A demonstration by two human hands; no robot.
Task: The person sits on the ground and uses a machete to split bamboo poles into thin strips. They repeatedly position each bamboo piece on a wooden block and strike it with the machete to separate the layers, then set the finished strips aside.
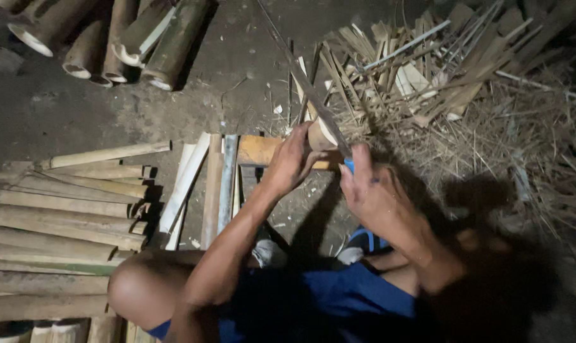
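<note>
Right now, a short bamboo piece point(318, 134) is held upright at the centre of the view, its pale cut end showing, resting on a flat wooden block point(257, 151) that lies on the dark floor point(237, 82). The bamboo piece is gripped by the left hand point(292, 160), whose fingers are wrapped tight around its near side. A long, thin blade point(304, 82) is laid across the top of the piece, running up and away toward the upper edge of the view. The blade's blue handle point(349, 165) is clasped by the right hand point(372, 190), fingers closed around it, just beside the bamboo. Below the hands, a bent knee point(135, 289) and blue shorts point(339, 298) are seen, with a shoe point(364, 244) partly hidden behind the right forearm. Flat split slats point(202, 184) are laid side by side just left of the block. Further left, a stack of long bamboo poles point(53, 222) is lined up on the floor. At the upper left, several thick green bamboo tubes point(129, 41) are bunched together, hollow ends facing the camera. To the right, a loose heap of splinters and shavings point(466, 101) is spread widely, touching the area just behind the block.
</note>
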